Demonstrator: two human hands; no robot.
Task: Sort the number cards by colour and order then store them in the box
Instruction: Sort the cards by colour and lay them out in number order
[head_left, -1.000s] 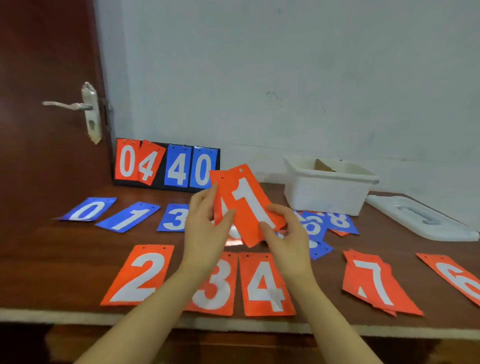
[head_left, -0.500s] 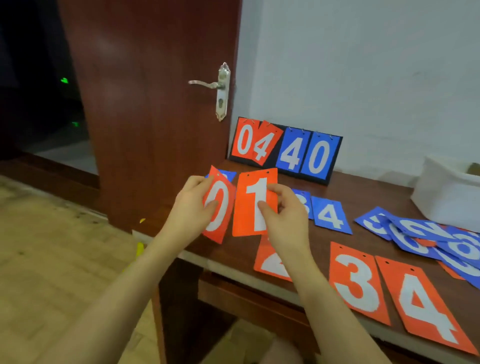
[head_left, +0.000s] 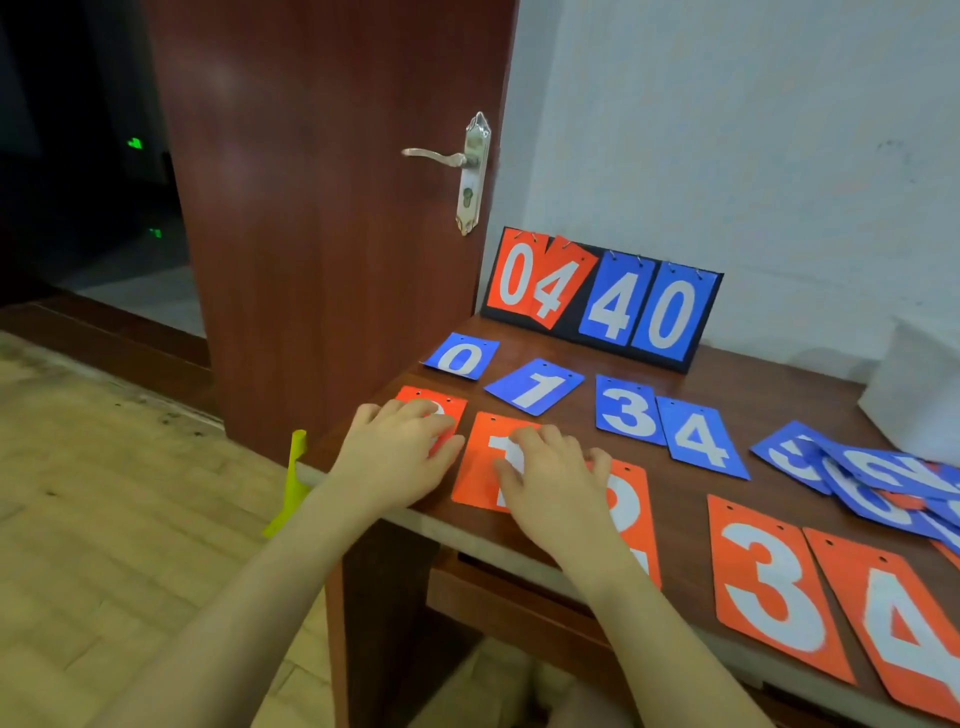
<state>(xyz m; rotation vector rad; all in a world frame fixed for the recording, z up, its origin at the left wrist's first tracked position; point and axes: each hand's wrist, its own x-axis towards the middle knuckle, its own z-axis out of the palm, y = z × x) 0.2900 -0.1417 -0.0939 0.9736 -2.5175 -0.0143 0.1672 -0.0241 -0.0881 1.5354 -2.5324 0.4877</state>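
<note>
Head view: cards (head_left: 535, 385) on wooden table (head_left: 737, 387).

The left hand (head_left: 400, 447) is covering most of the orange 0 (head_left: 451, 406); the frame's right edge is cropping the white box (head_left: 919, 395).

Front-row cards (head_left: 763, 582) are showing orange faces with white digits. Back-row cards (head_left: 535, 385) are showing blue faces with white digits. The scoreboard (head_left: 602, 299) is displaying two orange and two blue panels on black. The desk (head_left: 769, 400) is showing reddish-brown woodgrain. The door (head_left: 322, 208) is showing matching reddish-brown.
</note>
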